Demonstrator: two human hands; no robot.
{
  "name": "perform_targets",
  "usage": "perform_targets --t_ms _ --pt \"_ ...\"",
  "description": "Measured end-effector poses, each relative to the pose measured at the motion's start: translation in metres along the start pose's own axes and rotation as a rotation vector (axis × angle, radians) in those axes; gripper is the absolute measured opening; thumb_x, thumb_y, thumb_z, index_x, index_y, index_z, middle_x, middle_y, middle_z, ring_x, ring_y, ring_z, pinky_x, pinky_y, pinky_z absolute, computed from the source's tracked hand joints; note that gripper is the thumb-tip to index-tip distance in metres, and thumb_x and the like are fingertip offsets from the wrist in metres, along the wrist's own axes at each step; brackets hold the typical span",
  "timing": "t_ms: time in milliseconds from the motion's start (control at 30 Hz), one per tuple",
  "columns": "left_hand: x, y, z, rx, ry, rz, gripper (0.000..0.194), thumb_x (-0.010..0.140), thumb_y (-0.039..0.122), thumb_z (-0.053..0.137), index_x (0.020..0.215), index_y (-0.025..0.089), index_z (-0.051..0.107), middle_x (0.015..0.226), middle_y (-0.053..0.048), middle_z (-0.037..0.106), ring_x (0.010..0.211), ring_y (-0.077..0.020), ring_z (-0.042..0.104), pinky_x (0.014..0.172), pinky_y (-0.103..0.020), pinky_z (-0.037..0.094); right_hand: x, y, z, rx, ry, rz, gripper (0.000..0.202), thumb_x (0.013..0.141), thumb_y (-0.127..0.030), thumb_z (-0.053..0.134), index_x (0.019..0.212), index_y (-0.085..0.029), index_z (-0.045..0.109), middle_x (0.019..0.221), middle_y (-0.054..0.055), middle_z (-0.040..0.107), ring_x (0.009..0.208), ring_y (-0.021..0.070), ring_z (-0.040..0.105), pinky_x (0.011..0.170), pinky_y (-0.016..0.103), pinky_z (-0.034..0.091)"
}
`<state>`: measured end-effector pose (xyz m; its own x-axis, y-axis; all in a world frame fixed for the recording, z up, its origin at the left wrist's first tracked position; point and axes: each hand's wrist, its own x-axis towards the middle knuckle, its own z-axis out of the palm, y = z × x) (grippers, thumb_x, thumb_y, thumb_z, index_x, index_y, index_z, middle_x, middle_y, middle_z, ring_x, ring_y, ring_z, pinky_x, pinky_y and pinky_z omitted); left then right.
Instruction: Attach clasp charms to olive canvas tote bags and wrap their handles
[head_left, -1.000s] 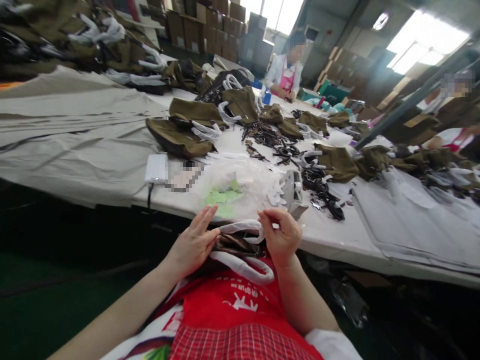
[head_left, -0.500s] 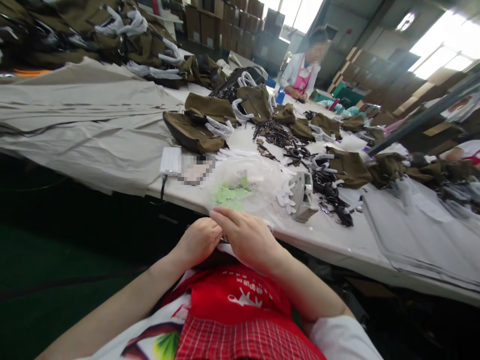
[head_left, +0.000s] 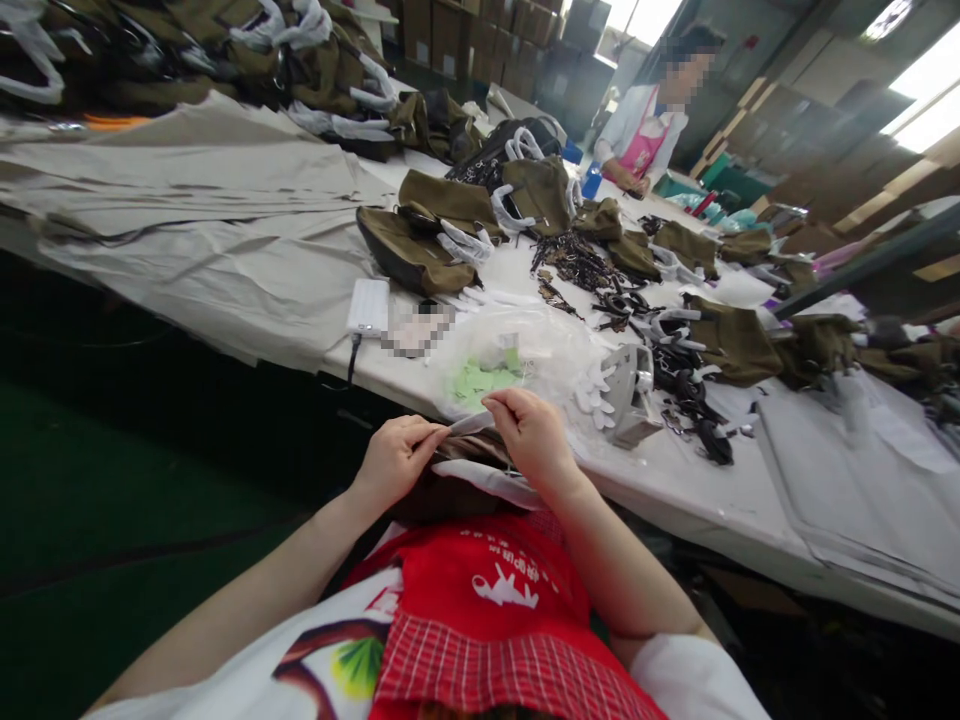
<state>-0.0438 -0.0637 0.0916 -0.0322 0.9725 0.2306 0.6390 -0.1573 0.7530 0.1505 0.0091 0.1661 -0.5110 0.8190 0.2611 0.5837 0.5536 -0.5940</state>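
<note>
A dark brown bag rests against my front at the table's edge, its lower part hidden in shadow. Two white-wrapped handles belong to it: a far handle and a near handle. My left hand pinches the left end of the far one between thumb and fingers. On the right, my right hand is closed at the other end of that same handle. Just beyond my fingers lies a clear plastic bag with light green paper pieces in it.
A white power bank with a cable sits near the table edge. To the right are a grey metal device and black straps. Olive bags and metal clips lie farther back. Across the table stands a co-worker.
My hands were together with the right over the left; now they are apart, and a white-wrapped handle stretches between them. The bag's opening has come into sight. The camera view has shifted slightly.
</note>
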Motion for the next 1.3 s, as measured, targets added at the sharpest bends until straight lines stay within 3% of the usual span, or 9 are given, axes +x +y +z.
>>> perform_targets --t_ms 100,200,267,467,700,800,1000,1200,1300 --pt "0.008 -0.001 -0.009 -0.191 -0.176 -0.093 0.035 0.092 0.043 0.052 0.087 0.019 0.077 0.081 -0.004 0.072 0.076 -0.0171 0.066 0.070 -0.026 0.050 0.002 0.003 0.016 0.060 0.029 -0.054 0.018 0.096 -0.028 0.055 0.092 -0.021 0.071 0.090 0.003 0.073 0.085 0.0160 0.066 0.078 0.024 0.046" --pt "0.010 0.005 -0.016 -0.205 -0.358 0.029 0.032 0.093 0.040 0.052 0.088 0.021 0.078 0.081 -0.003 0.070 0.077 -0.0157 0.065 0.072 -0.025 0.049 0.012 0.009 0.022 0.022 0.105 -0.113 0.020 0.097 -0.030 0.053 0.095 -0.020 0.070 0.092 0.004 0.073 0.086 0.0161 0.065 0.079 0.024 0.045" --pt "0.006 0.011 -0.018 -0.134 -0.387 0.141 0.029 0.094 0.036 0.051 0.090 0.024 0.078 0.090 -0.004 0.070 0.084 -0.0160 0.065 0.079 -0.026 0.049 0.024 0.015 0.021 -0.032 0.137 -0.133 0.022 0.098 -0.031 0.051 0.096 -0.019 0.070 0.091 0.005 0.072 0.084 0.0159 0.065 0.078 0.024 0.045" --pt "-0.002 0.024 -0.008 -0.016 -0.242 0.135 0.028 0.093 0.030 0.049 0.089 0.027 0.077 0.132 -0.006 0.062 0.108 -0.0209 0.064 0.095 -0.034 0.050 0.047 0.009 0.033 -0.218 0.103 -0.168 0.024 0.099 -0.031 0.049 0.096 -0.019 0.069 0.084 0.005 0.070 0.076 0.0154 0.063 0.071 0.024 0.043" --pt "0.004 0.018 0.003 -0.063 -0.087 0.067 0.023 0.089 0.025 0.054 0.089 0.028 0.077 0.094 -0.002 0.076 0.089 -0.0189 0.070 0.081 -0.025 0.055 0.029 -0.006 0.079 -0.157 0.056 -0.157 0.012 0.094 -0.022 0.056 0.094 -0.022 0.068 0.080 0.001 0.068 0.075 0.0160 0.064 0.068 0.024 0.043" --pt "0.005 0.010 0.002 -0.061 -0.048 0.083 0.026 0.092 0.031 0.051 0.089 0.028 0.077 0.094 -0.003 0.076 0.087 -0.0181 0.070 0.080 -0.024 0.055 0.026 -0.003 0.068 -0.163 -0.042 -0.114 0.014 0.093 -0.018 0.054 0.088 -0.022 0.067 0.082 0.002 0.068 0.078 0.0162 0.064 0.069 0.024 0.044" --pt "0.007 0.006 -0.001 -0.130 -0.110 0.037 0.037 0.096 0.037 0.045 0.076 0.023 0.072 0.085 -0.004 0.073 0.080 -0.0164 0.067 0.075 -0.022 0.053 0.016 -0.007 0.022 -0.426 -0.361 -0.256 0.011 0.089 -0.022 0.058 0.091 -0.020 0.069 0.089 0.005 0.069 0.077 0.0195 0.066 0.063 0.026 0.047" --pt "0.008 0.006 0.008 0.019 -0.100 0.139 0.033 0.094 0.030 0.048 0.068 0.021 0.067 0.080 -0.003 0.071 0.074 -0.0149 0.065 0.072 -0.023 0.050 0.004 -0.008 0.032 -0.689 -0.540 -0.282 0.017 0.083 -0.010 0.058 0.088 -0.016 0.072 0.085 0.010 0.070 0.066 0.0232 0.067 0.049 0.028 0.044" --pt "0.003 0.009 0.010 0.154 -0.030 0.237 0.027 0.090 0.030 0.051 0.073 0.023 0.070 0.092 -0.006 0.070 0.082 -0.0172 0.064 0.076 -0.027 0.051 0.008 -0.002 0.028 -0.703 -0.501 -0.366 0.012 0.077 -0.009 0.064 0.082 -0.015 0.073 0.085 0.012 0.071 0.071 0.0251 0.068 0.052 0.030 0.047"
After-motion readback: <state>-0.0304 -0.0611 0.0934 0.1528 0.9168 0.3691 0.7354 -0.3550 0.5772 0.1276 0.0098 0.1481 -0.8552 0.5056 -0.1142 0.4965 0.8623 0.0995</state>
